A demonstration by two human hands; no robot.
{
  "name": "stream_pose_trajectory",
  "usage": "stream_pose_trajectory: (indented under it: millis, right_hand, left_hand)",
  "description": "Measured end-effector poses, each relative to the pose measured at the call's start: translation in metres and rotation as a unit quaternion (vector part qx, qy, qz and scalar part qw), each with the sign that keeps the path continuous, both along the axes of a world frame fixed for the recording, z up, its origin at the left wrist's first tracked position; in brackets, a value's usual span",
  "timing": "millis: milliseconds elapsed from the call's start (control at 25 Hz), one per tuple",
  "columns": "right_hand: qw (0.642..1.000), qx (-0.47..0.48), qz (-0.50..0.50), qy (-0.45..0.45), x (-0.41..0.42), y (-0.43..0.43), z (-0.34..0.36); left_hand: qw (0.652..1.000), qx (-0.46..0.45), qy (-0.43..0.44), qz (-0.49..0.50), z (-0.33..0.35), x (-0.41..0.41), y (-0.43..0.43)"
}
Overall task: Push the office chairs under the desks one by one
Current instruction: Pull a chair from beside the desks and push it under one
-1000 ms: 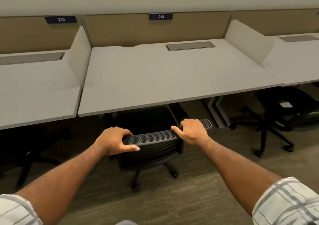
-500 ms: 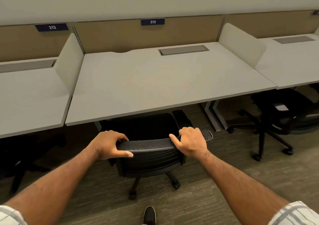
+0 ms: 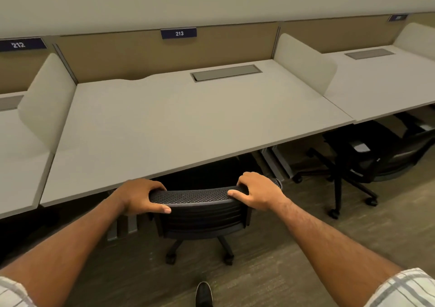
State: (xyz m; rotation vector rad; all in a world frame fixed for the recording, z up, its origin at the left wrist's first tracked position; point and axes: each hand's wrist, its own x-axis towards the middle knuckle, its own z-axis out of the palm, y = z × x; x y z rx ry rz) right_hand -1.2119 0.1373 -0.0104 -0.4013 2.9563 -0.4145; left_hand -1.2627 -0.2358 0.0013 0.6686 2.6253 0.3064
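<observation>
Both sets of fingers are closed over the top rail of the chair back: the left hand (image 3: 138, 197) wraps the left end, its fingers (image 3: 158, 187) curled over the far side and the thumb lying along the near face, while the right hand (image 3: 255, 192) clamps the right end with its fingers (image 3: 244, 181) hooked over the mesh edge and the thumb pointing inward along the rail. Between the two hands the black mesh rail runs bare, so the grip is wide and even on either side of the middle

The office chair (image 3: 200, 212) stands squarely in front of the desk numbered 213, its backrest just at the near edge of the tabletop (image 3: 179, 127), its seat already in the dark space beneath, its castors out on the floor on the near side. I judge the step in hand to be the last stretch of the push for this chair. What remains calls for a straight, level shove with both arms until the backrest meets or nearly meets the tabletop edge, then letting go

To the right another chair (image 3: 367, 158) sits turned askew under the neighbouring desk, its base sticking out; that one looks like the next to be dealt with. A dark shoe (image 3: 203, 293) shows at the bottom edge
</observation>
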Motion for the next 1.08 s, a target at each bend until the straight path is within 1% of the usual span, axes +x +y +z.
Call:
stream_pose_trajectory:
  millis: [120,200,280,480,600,840,920,1080]
  right_hand:
    - [0.993,0.096,-0.047,0.056,-0.027,0.030,-0.002]
    - [0.988,0.123,-0.067,0.064,-0.046,0.044,-0.003]
    - [0.986,0.131,-0.078,0.060,-0.064,0.061,-0.003]
    - [0.989,0.134,-0.045,0.043,-0.114,0.110,-0.004]
    - [0.993,0.113,-0.018,0.037,-0.143,0.141,-0.008]
    - [0.993,0.102,0.059,0.019,-0.186,0.186,-0.006]
    - [0.993,0.093,0.075,0.005,-0.195,0.192,-0.006]
    - [0.994,0.078,0.078,0.006,-0.195,0.197,-0.010]
  left_hand:
    - [1.000,0.012,-0.007,0.009,-0.012,-0.026,0.022]
    - [1.000,0.017,-0.003,0.014,-0.015,-0.043,0.038]
    - [1.000,0.019,-0.002,0.015,-0.021,-0.060,0.055]
    - [0.999,0.019,0.001,0.046,-0.019,-0.076,0.101]
    - [0.997,0.018,0.000,0.078,-0.015,-0.081,0.130]
    - [0.979,0.054,0.005,0.197,-0.011,-0.073,0.180]
    - [0.973,0.052,-0.001,0.226,-0.008,-0.073,0.190]
    - [0.969,0.047,0.008,0.244,-0.007,-0.069,0.199]
